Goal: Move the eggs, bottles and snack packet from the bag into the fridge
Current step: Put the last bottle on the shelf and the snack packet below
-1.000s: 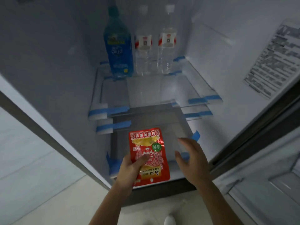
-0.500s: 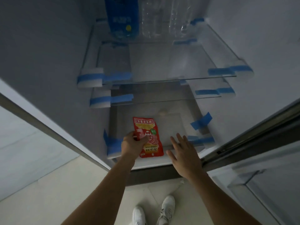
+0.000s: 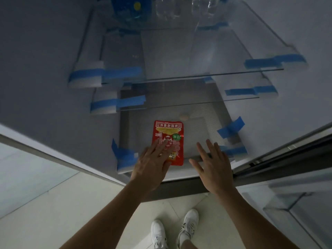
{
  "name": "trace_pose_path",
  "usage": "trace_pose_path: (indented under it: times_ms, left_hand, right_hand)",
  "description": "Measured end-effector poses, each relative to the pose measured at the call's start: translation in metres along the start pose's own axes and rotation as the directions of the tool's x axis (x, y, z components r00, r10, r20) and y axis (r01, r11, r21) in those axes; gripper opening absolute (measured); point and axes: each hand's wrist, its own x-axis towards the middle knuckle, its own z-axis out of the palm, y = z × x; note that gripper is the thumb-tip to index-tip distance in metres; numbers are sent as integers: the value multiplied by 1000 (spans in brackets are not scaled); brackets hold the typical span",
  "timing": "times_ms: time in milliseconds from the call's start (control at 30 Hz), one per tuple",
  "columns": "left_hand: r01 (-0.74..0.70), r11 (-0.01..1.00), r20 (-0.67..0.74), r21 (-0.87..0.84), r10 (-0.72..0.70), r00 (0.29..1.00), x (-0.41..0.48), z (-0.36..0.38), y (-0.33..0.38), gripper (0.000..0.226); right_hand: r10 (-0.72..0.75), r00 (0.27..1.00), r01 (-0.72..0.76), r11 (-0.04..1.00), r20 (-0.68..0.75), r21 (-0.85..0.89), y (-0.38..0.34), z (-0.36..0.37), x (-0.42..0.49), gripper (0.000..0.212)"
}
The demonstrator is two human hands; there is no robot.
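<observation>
Red snack packet (image 3: 168,139) flat on bottom fridge shelf (image 3: 203,133), left hand (image 3: 152,164) fingers straight on it, right hand (image 3: 213,164) spread beside.

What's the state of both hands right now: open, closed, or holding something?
Left hand: open, straight fingers resting on the snack packet.
Right hand: open, fingers spread, holding nothing.

Your flat red foil snack packet (image 3: 168,139) lies on the ribbed grey bottom shelf (image 3: 203,133). Just behind the packet sits a small pale egg (image 3: 184,116); on its near end, your left hand (image 3: 152,162); right of it, your right hand (image 3: 212,164).
</observation>
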Motion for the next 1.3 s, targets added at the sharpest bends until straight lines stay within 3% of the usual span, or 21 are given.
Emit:
trace_pose_path:
  times_ms: [233,700,1000,1133,1300]
  left_hand:
    - [73,997,116,24,-75,990,66,-3,-1,59]
    - [154,987,104,36,-157,982,124,-9,1,57]
    - [92,995,27,49,-93,995,80,-28,15,59]
    - [66,991,35,113,-70,997,43,-52,31,60]
    - [25,988,-99,152,-10,995,8,-88,44,60]
  right_hand:
    - [31,999,-32,999,26,19,3,-3,16,92]
    - [28,999,-25,997,-31,70,3,-1,13,88]
    - [8,997,-7,1000,74,-24,-4,-29,6,83]
    - [-12,1000,12,999,5,-31,-12,-55,-1,75]
    - [-64,987,67,998,-147,11,-35,-98,-15,72]
